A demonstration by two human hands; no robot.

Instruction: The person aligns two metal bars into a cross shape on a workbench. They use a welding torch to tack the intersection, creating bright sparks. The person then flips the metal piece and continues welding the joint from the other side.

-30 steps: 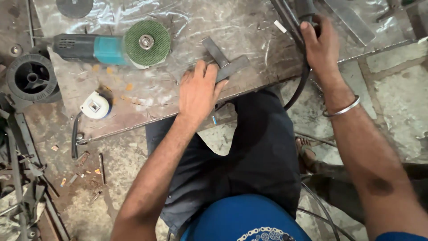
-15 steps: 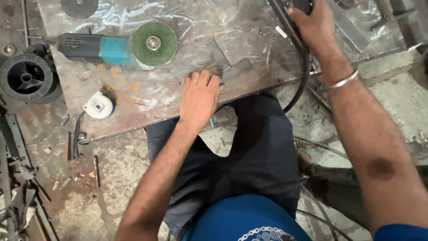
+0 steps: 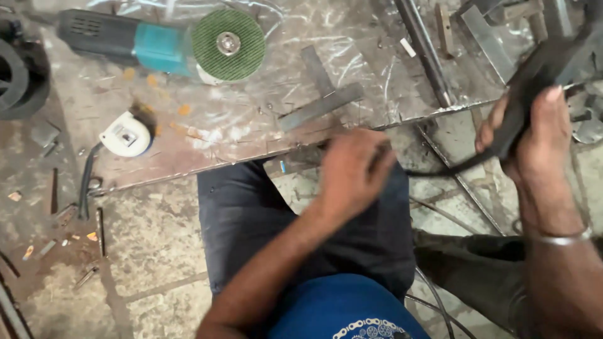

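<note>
My left hand (image 3: 352,172) has slid off the metal pieces (image 3: 323,94); it hangs loosely curled, empty. My right hand's (image 3: 534,135) grip wraps the black tool handle (image 3: 540,69).

single head-worn view, looking steeply down, close over lap, metal plate (image 3: 188,150) edge ahead

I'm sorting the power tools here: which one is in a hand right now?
The black tool gripped by the right hand; the teal angle grinder with the green disc lies untouched on the plate.

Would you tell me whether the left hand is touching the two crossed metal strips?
Apart: the head view shows bare plate between the left hand and the crossed metal strips.
</note>
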